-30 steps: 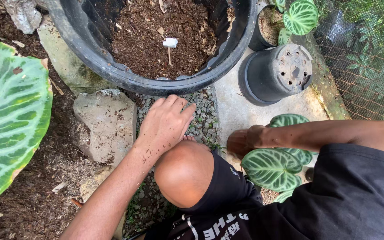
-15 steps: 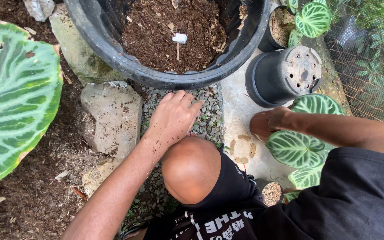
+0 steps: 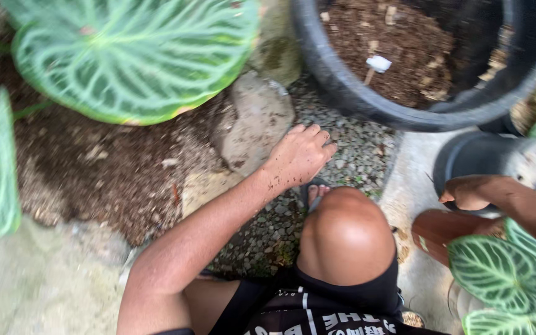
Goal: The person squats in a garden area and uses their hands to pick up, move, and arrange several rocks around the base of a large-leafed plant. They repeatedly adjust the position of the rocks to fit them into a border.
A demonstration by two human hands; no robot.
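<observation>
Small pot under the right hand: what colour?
Reddish-brown pot, just below the right hand; the head view, the only one, shows it.

Big leaf point(image 3: 138, 53): bright green, pale white veins, yellowish edge. Large tub point(image 3: 355, 102): black; soil point(image 3: 398, 43) inside dark brown, small white tag point(image 3: 378, 63). Gravel point(image 3: 355, 155): grey, speckled. Flat stone point(image 3: 252, 127): grey-tan. Small pot point(image 3: 445, 229): reddish brown. Patterned leaf point(image 3: 504, 267): dark green, white netted veins. Shorts point(image 3: 317, 310): black, white lettering. Left hand point(image 3: 299, 155): dark soil specks.

Small white plant tag point(image 3: 378, 63) stuck in big black pot's point(image 3: 336, 87) soil
</observation>
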